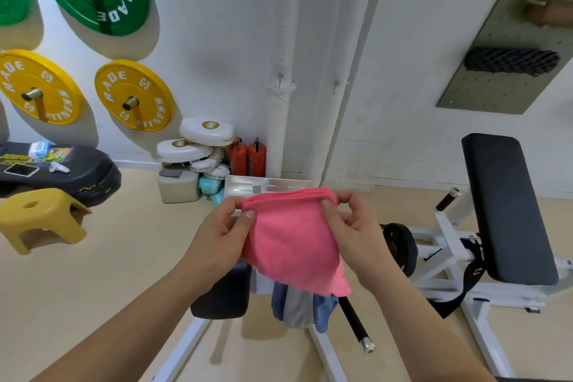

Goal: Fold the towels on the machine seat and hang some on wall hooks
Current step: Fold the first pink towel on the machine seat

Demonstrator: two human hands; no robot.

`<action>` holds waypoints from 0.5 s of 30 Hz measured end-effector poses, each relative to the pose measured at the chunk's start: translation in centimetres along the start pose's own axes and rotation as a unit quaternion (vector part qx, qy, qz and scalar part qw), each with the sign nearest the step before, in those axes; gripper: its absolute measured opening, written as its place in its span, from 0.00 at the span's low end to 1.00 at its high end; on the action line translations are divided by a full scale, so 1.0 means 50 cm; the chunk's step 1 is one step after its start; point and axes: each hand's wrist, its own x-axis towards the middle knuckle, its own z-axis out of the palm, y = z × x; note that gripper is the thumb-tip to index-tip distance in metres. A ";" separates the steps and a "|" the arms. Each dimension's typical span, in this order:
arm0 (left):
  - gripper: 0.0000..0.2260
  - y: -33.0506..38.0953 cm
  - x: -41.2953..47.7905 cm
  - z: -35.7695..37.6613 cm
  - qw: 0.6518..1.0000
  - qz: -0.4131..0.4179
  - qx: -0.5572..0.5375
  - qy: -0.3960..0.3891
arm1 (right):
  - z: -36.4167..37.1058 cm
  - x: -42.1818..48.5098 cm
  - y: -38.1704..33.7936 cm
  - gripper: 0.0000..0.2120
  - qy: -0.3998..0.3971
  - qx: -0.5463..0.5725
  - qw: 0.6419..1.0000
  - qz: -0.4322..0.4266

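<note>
A pink towel [293, 242] hangs folded in the air in front of me. My left hand [223, 229] pinches its top left corner, and my right hand [350, 226] pinches its top right corner. Below the pink towel, blue and grey towels [297, 307] lie in a heap beside the black machine seat [223, 291]. Two small wall hooks [280, 77] [335, 85] stick out of the white wall straight ahead, both bare.
A white machine frame [440, 245] with a long black back pad [508, 211] stands at the right. A black bar [353, 322] juts out below the towels. A yellow stool [43, 217] is at the left. Weight plates [133, 96] hang on the wall.
</note>
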 end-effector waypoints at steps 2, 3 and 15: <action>0.08 -0.001 -0.006 0.018 1.000 -0.015 -0.011 0.003 | -0.007 0.005 0.012 0.12 0.027 0.041 0.998 0.034; 0.08 -0.007 -0.008 0.026 1.000 -0.024 -0.011 0.009 | -0.009 0.009 0.023 0.14 0.033 0.051 0.996 0.059; 0.06 -0.171 0.008 -0.044 0.985 -0.155 0.061 0.048 | 0.118 0.064 0.207 0.19 -0.110 -0.023 0.974 0.198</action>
